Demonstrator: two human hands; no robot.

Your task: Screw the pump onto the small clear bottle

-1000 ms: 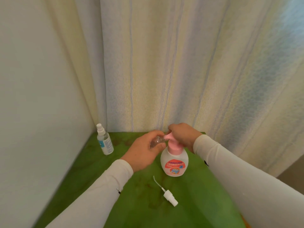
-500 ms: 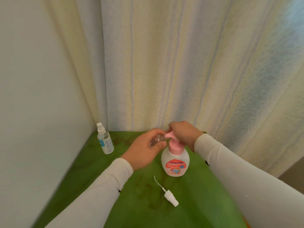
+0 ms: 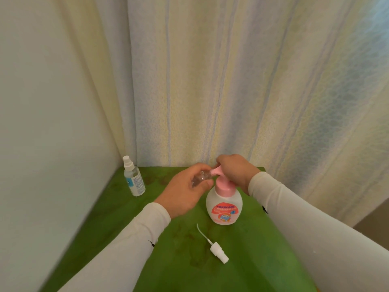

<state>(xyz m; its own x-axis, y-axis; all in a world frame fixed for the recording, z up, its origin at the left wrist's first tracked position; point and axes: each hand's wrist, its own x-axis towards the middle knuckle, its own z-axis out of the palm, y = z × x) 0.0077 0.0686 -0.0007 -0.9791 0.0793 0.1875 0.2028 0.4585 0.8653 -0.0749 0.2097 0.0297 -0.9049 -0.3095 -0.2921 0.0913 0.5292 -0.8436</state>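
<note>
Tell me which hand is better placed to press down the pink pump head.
Right. The right hand already rests on the pink pump head, while the left hand grips a small clear bottle at the spout.

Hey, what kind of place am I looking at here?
Probably a corner of a home: a green table against a plain wall, a pale curtain behind, and a pink-topped pump bottle on it.

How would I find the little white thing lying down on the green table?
Start at the green table, then the pink-topped soap bottle. Just nearer the person lies the white spray top. It alone lies flat, off any bottle, with a thin curved tube.
</note>
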